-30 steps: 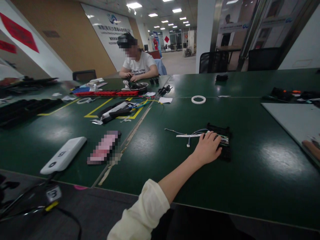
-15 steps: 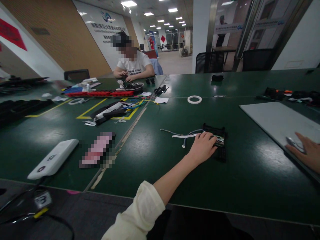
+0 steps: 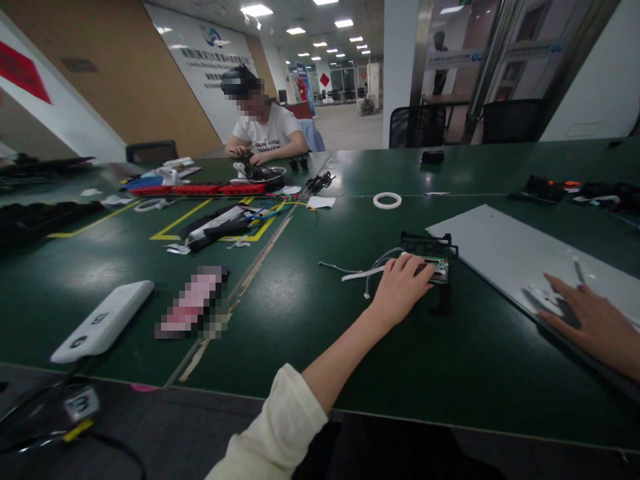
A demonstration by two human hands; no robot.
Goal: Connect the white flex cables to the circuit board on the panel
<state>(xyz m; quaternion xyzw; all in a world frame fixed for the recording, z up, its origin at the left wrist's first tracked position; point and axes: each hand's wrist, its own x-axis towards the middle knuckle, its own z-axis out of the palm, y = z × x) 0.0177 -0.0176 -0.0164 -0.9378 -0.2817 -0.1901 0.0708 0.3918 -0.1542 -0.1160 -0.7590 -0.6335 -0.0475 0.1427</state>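
My left hand (image 3: 404, 285) is closed over a green circuit board (image 3: 441, 268) set in a black plastic frame (image 3: 431, 241). The board's left part is hidden beneath my fingers. A white ribbon cable (image 3: 364, 274) and thin grey wires (image 3: 334, 267) trail out to the left onto the table. On the right, my right hand (image 3: 593, 323) rests with fingers spread over a large light-grey panel (image 3: 505, 250), near its front edge. Something dark and shiny shows around those fingers; whether it is an object or a reflection is unclear.
The green table (image 3: 300, 333) holds a white power bank (image 3: 105, 320), a pixelated phone-like object (image 3: 193, 303), a tape roll (image 3: 387, 201) and a black pouch-like item (image 3: 217, 223). Red strips (image 3: 200, 189) lie farther off. A person (image 3: 265, 130) sits across, handling dark parts.
The grey panel has shifted left with my right hand, its corner now close to the black frame. My left hand has lifted or tilted the board and frame slightly.
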